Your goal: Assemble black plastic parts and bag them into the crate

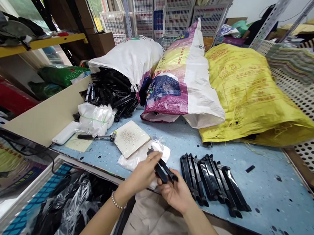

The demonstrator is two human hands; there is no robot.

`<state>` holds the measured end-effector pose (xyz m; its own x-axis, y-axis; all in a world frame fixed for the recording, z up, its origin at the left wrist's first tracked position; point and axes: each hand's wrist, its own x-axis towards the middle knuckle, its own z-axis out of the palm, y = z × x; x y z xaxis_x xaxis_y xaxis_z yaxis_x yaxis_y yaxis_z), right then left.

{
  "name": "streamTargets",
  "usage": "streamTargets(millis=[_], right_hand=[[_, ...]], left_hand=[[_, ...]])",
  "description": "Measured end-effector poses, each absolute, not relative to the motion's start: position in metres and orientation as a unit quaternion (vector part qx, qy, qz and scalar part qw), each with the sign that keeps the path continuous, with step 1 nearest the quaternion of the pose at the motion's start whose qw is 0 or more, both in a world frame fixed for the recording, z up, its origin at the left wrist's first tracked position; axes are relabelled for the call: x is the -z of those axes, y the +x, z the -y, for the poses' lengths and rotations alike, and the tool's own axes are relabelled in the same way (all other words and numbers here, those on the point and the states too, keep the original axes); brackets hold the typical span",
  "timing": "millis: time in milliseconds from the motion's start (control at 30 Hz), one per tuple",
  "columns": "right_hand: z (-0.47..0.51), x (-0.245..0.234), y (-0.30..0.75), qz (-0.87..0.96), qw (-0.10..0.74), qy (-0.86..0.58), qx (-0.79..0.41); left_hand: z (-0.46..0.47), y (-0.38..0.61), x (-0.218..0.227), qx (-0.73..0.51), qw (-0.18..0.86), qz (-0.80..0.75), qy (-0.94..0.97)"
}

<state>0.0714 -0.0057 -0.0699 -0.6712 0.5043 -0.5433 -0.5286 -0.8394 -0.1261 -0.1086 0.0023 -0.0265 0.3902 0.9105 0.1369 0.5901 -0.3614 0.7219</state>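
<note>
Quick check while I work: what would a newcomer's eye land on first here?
Probably the bright yellow sack at the back right of the blue table, beside two more printed sacks, the leftmost with black parts heaped at its mouth. Next, front and centre, the left hand and right hand holding black plastic, with a row of long black pieces just to their right.

Three sacks (186, 80) and one hammer (85, 136) on the table (264, 195), two hands (146, 168)
There is also one square board (133, 148) and one white device (65, 132). The black parts (208, 180) in the row are at least six; the exact number I cannot tell.
</note>
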Motion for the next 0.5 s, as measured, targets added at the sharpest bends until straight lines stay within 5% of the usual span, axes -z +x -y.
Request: streamTargets(millis=[167, 367, 500], right_hand=[[0.007, 0.055, 0.061, 0.373, 0.386, -0.44, -0.72], [0.033, 0.022, 0.069, 0.567, 0.248, -0.252, -0.744], [-0.005, 0.023, 0.109, 0.782, 0.246, -0.344, -0.457]], left_hand=[[0.036, -0.082, 0.01, -0.25, 0.362, -0.434, 0.786], [0.089, -0.152, -0.021, -0.287, 0.369, -0.568, 0.677], [0.164, -0.261, -0.025, -0.207, 0.386, -0.682, 0.586]])
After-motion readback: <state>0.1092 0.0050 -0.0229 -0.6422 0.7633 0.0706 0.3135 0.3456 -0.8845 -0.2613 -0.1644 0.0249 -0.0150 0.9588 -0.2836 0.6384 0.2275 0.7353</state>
